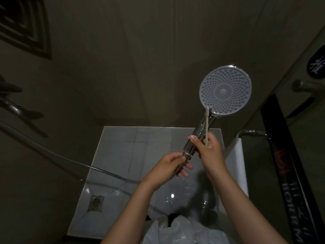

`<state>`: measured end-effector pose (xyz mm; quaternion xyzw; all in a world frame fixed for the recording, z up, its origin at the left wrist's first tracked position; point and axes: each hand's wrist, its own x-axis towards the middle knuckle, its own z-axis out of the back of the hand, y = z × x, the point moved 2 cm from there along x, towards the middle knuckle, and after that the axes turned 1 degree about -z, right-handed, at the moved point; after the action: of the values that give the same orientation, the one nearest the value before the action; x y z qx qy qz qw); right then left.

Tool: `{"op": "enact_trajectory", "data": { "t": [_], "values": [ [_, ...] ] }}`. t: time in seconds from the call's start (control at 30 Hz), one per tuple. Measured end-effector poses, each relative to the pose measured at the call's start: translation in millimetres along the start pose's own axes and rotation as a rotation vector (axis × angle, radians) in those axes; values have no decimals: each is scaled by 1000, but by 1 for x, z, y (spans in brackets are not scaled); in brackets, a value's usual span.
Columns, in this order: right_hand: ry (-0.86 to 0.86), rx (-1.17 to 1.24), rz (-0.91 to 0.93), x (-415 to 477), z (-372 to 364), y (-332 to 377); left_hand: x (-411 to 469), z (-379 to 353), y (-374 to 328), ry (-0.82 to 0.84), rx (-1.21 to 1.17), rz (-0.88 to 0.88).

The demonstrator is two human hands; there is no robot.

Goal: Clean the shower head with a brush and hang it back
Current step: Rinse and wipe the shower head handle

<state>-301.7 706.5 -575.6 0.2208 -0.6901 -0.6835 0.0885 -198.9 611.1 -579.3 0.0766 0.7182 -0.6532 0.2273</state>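
Place: a dim shower stall in a bathroom.
Floor: pale square tiles [123, 147] with dark grout lines, wet and shining in patches.
Drain: a square metal grate [95, 203] set in the floor near the left wall.
Walls: plain pale panels [105, 76] close in the small floor on the left and far sides.
Vent: a louvred square [24, 27] at the upper left.
Fittings: a round shower head [225, 90] with many nozzles on a chrome handle. A hose [52, 154] runs from it to the left. Chrome fittings [14, 106] are on the left wall.
Door: a glass pane on the right carries a bar handle [302, 86] and a dark lettered strip [288, 182].
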Motion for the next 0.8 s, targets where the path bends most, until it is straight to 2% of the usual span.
{"op": "enact_trajectory", "data": {
  "t": [0.27,0.5,0.6,0.8],
  "values": [
    [-3,8,-15,-1,0,1,-2,5,6,-136,-68,-82],
    [15,13,-6,-4,-4,2,-4,0,3,-263,-29,-78],
    [29,20,15,-4,-5,4,-5,0,3,-177,29,-30],
    [40,-25,22,-7,-3,5,-9,0,-4,114,-93,71]
  ]
}}
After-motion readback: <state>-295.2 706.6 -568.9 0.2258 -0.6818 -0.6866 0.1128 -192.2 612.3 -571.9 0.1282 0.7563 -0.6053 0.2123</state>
